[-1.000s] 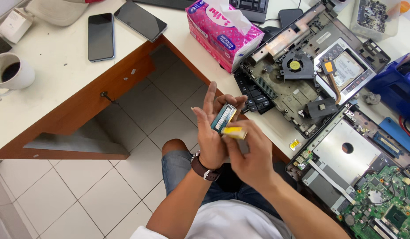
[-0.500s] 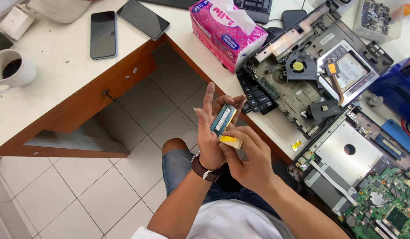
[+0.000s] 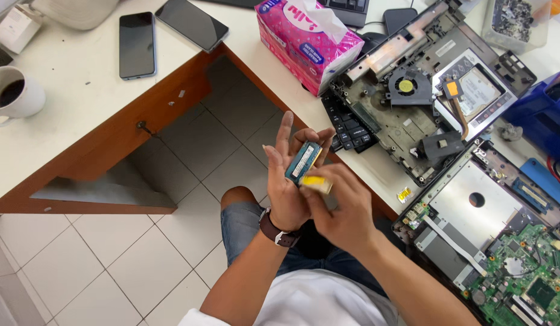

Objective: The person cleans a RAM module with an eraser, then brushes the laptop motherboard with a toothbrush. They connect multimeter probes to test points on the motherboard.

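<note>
While the left hand (image 3: 287, 181) stands upright over the lap, fingers spread, it props a small green memory module (image 3: 303, 162) against its palm, long axis tilted up toward the surface (image 3: 68, 115). Closed on a yellow eraser (image 3: 316, 182), the right hand (image 3: 343, 211) presses just beneath the module's lower edge.

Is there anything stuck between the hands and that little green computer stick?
Nothing visible. The left hand holds the green memory stick directly in its fingers, and the right hand presses a small yellow block against the stick's lower edge.
</note>
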